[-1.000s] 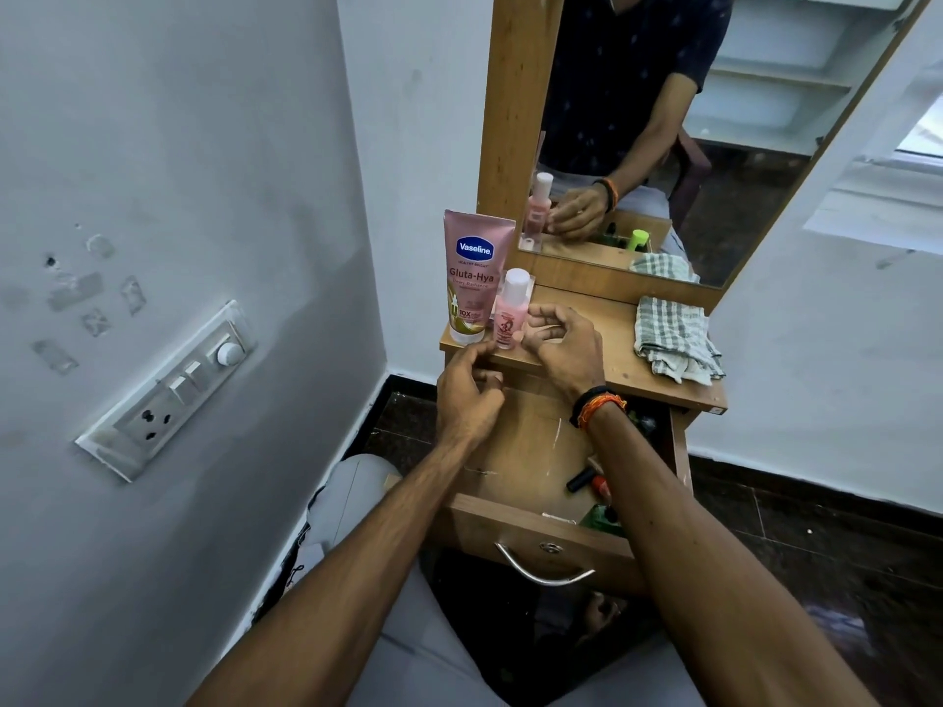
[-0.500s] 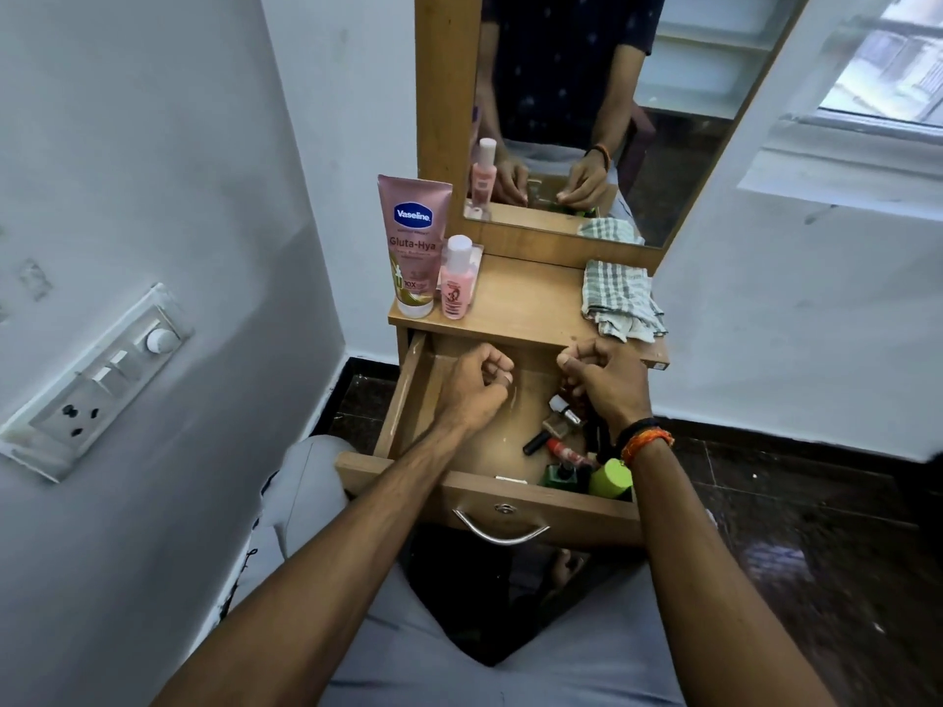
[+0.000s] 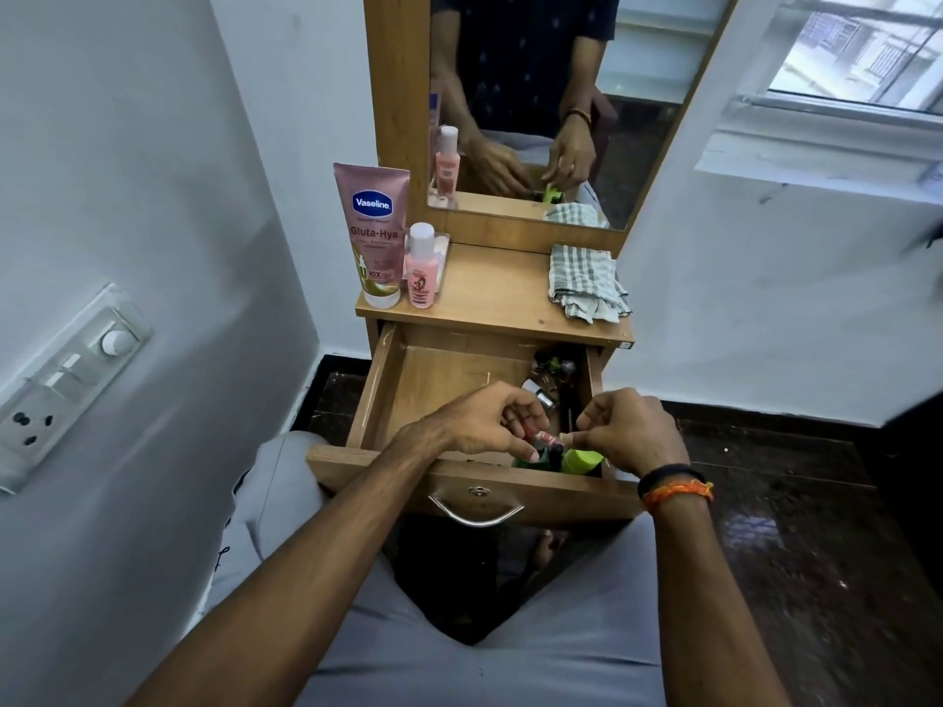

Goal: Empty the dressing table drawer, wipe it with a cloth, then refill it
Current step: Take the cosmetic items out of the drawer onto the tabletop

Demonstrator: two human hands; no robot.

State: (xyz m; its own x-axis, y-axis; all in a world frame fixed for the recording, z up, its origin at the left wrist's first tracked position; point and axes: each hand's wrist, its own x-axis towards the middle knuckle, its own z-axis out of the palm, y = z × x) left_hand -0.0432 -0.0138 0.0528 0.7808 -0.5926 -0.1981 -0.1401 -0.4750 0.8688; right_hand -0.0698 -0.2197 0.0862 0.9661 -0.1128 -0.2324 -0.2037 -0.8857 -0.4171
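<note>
The wooden drawer (image 3: 378, 395) of the dressing table stands pulled out over my lap. My left hand (image 3: 479, 426) and my right hand (image 3: 630, 431) are both inside it at the front right, fingers curled. Between them lies a small red tube (image 3: 547, 439); my left fingers grip one end and my right fingertips pinch the other. Just below it is a green-capped container (image 3: 579, 459). Several small bottles (image 3: 551, 372) lie in the back right corner. The drawer's left half shows bare wood. A striped cloth (image 3: 584, 283) lies on the table top.
A pink Vaseline tube (image 3: 372, 232) and a small pink bottle (image 3: 421, 267) stand on the table top's left. The mirror (image 3: 525, 94) rises behind. A wall with a switch panel (image 3: 66, 385) is close on the left; dark floor lies to the right.
Both hands came down from the table top into the drawer and moved toward its front right, meeting on the small red tube. The view has tilted down.
</note>
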